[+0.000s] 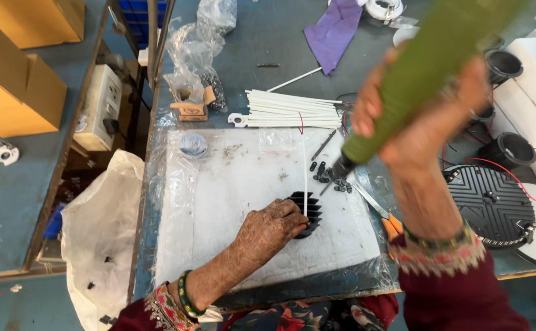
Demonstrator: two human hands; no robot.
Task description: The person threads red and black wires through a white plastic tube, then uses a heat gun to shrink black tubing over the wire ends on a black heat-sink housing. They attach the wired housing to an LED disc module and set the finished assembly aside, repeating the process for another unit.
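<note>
On white mat, black finned heatsink [308, 211], L hand [268, 230]

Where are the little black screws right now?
The black screws lie loose on the white mat, centre-right in the head view, just below the green screwdriver's tip and above the finned heat sink.

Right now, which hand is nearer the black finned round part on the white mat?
Left. The left hand rests on the black finned part; the right hand is raised above, gripping a green tool.

two hands [274, 227], one green driver [421, 79], one finned heatsink [308, 211]
</note>
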